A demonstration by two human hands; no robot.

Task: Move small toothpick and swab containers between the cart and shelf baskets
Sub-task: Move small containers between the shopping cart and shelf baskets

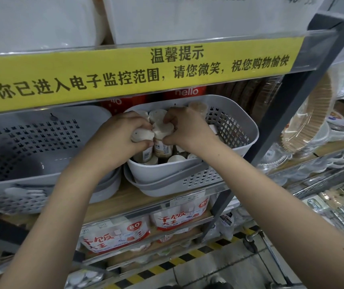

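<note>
A white perforated basket (237, 140) on the middle shelf holds several small round toothpick containers with white lids. Both my hands reach into it. My left hand (121, 136) grips one white-lidded container (143, 134) lying on its side. My right hand (187, 128) pinches the lid of another container (162, 130) that stands upright, its labelled clear body showing below my fingers. The two held containers touch each other. More containers (175, 158) stand lower in the basket, partly hidden by my wrists.
A larger grey perforated basket (27, 147) sits left of the white one. A yellow sign strip (146, 74) overhangs the shelf. Paper plates (308, 132) fill the right shelf. Red-and-white packs (114, 236) sit below. A cart's metal frame (271, 251) stands at the lower right.
</note>
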